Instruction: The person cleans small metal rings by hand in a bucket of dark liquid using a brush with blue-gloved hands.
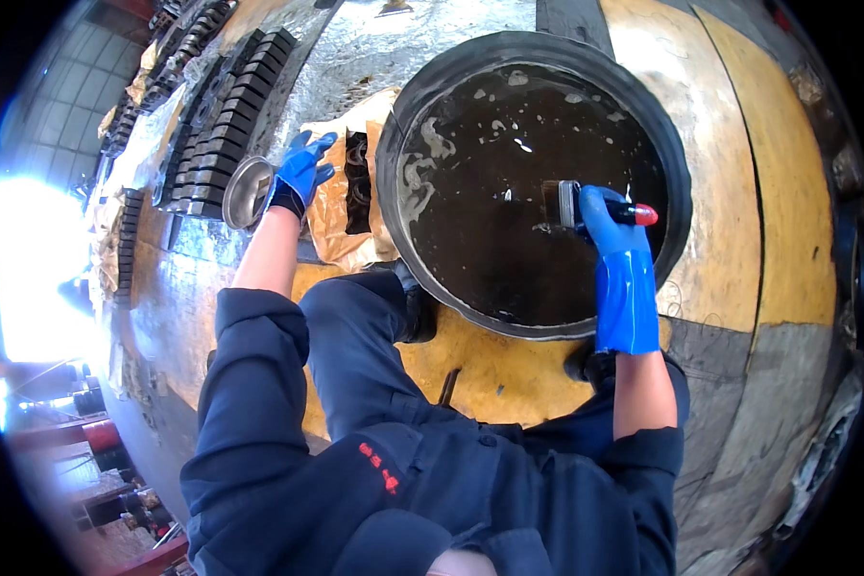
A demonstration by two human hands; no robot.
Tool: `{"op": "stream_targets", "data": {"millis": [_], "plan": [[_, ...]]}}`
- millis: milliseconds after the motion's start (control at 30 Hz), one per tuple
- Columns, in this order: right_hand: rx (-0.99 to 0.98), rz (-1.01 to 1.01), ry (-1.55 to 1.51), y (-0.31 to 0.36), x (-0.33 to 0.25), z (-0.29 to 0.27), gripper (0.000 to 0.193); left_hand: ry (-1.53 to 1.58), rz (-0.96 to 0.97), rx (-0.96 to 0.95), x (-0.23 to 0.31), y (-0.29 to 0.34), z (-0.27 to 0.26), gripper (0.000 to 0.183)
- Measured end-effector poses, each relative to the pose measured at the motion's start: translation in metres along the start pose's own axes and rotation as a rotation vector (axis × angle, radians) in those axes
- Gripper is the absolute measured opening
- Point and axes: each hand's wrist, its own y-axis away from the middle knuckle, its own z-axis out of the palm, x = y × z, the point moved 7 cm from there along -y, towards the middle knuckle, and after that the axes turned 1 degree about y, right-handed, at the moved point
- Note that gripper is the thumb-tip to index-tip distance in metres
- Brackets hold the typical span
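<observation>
My right hand (605,226), in a long blue rubber glove, grips a flat paintbrush (568,204) by its dark, red-tipped handle. The brush's bristles point left, over the dark liquid (490,259) in a wide round black tub (677,206). On the left, my left hand (303,171), in a blue glove, has its fingers spread and holds nothing that I can see. Beside its wrist is a round metal bowl (247,195); whether they touch is unclear. Just right of that hand, a dark, notched, strip-shaped part (357,187) lies on brown paper (328,226).
Rows of dark ridged metal blocks (223,130) stand at the upper left. Yellowish boards (710,144) and grey sheets (787,384) cover the floor around the tub. My legs straddle the near side, with one knee (355,307) left of the tub.
</observation>
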Motion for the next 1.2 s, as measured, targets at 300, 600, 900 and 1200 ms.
{"op": "stream_targets", "data": {"millis": [300,600,900,1200], "plan": [[-0.037,-0.157,-0.158,0.016,-0.025,-0.008,0.028,-0.411,0.153,-0.452,0.098,0.083,0.189,0.069],[-0.045,-0.176,0.01,0.034,-0.048,-0.022,0.03,-1.0,0.262,-0.761,-0.059,0.062,0.322,0.079],[-0.048,-0.15,0.082,0.027,-0.052,-0.019,0.03,-0.824,-0.019,-1.004,-0.064,0.158,0.366,0.069],[-0.015,-0.148,0.168,0.025,-0.051,-0.019,0.036,-1.14,0.185,-1.12,-0.075,0.181,0.334,0.082]]}}
